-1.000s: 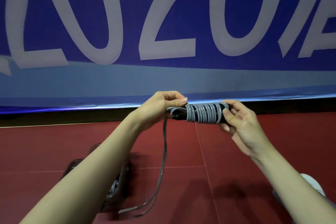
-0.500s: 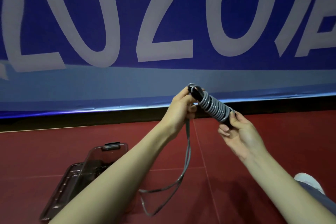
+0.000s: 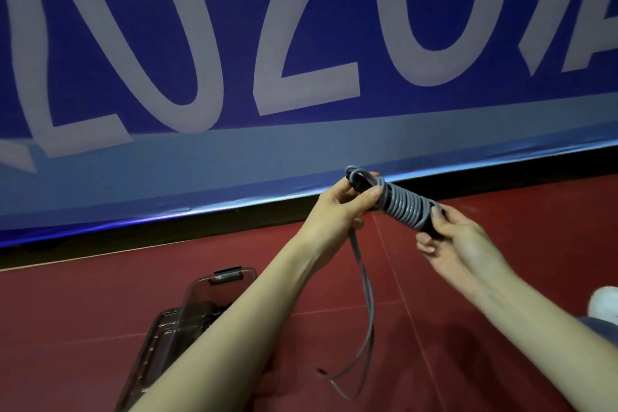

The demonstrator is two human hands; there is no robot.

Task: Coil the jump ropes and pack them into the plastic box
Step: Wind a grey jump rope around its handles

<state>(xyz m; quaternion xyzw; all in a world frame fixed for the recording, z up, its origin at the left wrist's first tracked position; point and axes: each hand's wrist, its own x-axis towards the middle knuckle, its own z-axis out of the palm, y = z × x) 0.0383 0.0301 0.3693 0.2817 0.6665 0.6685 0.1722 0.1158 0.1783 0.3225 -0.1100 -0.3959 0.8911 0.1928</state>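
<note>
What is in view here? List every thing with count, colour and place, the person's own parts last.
rope: one, grey, wound round dark handles, held in the air between both hands; a loose loop hangs toward the floor.
box: one, clear smoky plastic, on the floor at lower left, partly behind the left forearm; dark contents, too hidden to tell.
lid: one, clear, with a dark latch, standing open behind the box.
banner: one, blue with large pale letters, along the back.
floor: one, dark red, with thin seams.
shoe: one, white, right edge.
left hand: one, grips the coil's upper end.
right hand: one, pinches the lower handle end.
</note>
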